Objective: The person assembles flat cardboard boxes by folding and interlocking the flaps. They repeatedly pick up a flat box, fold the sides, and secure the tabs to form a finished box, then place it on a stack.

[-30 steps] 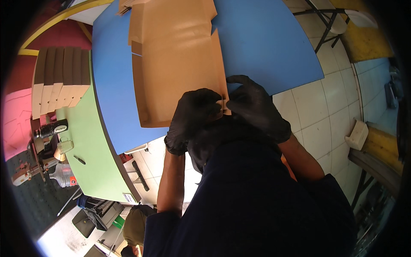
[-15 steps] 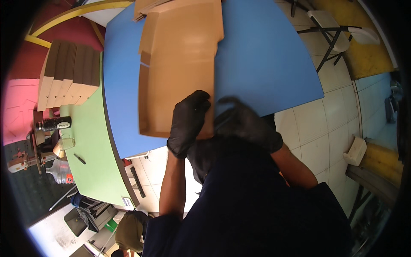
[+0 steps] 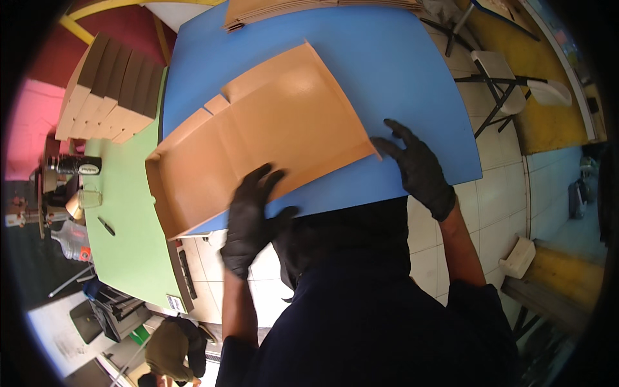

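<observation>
An unfolded brown cardboard box (image 3: 271,122) lies slantwise on the blue table (image 3: 406,77), its low walls raised along the left end and parts of the long sides. My left hand (image 3: 248,216), in a black glove, is over the box's near edge with thumb and fingers apart; whether it touches the cardboard I cannot tell. My right hand (image 3: 420,169), gloved in black too, hovers by the box's right corner. Its fingers are spread and nothing is in them. One fingertip comes close to the corner flap.
Flat cardboard sheets (image 3: 322,9) are stacked at the table's far edge. Left, a green table (image 3: 126,258) bears a row of folded boxes (image 3: 109,87), a dark jar (image 3: 74,165), a glass mug (image 3: 90,195) and a knife (image 3: 106,226). A person (image 3: 171,348) bends at lower left; a folding chair (image 3: 500,80) stands right.
The box has turned from lengthwise to slantwise, its near end swinging left. My hands have moved apart, the right one going right and upward, and their fingers have spread.
</observation>
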Demonstrator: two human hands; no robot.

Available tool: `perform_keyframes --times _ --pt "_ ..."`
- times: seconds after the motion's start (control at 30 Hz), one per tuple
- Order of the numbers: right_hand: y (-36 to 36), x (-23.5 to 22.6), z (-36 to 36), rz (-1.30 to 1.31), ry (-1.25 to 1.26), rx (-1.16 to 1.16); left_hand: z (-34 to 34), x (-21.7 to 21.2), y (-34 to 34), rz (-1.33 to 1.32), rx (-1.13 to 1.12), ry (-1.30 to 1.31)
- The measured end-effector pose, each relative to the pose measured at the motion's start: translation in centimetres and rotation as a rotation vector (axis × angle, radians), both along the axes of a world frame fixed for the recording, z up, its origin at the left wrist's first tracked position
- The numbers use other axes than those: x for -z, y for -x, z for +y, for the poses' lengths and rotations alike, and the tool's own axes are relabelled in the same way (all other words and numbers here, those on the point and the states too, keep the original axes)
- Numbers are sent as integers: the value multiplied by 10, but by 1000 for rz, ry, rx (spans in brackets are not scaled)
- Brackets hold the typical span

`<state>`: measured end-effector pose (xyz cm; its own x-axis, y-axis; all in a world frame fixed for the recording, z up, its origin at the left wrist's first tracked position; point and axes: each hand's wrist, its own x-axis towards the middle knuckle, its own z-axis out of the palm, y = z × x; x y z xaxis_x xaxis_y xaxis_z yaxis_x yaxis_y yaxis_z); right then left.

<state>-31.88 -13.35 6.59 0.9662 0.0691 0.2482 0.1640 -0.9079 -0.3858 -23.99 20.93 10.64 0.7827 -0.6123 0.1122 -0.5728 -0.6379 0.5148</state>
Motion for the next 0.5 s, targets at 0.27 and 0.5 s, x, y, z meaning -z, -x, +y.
perform_keyframes --times 0.27,0.5 --pt "-1 9 7 -142 247 -60 -91 37 -2 -228 136 55" --pt "-13 17 4 -44 -42 71 -72 37 -11 18 168 279"
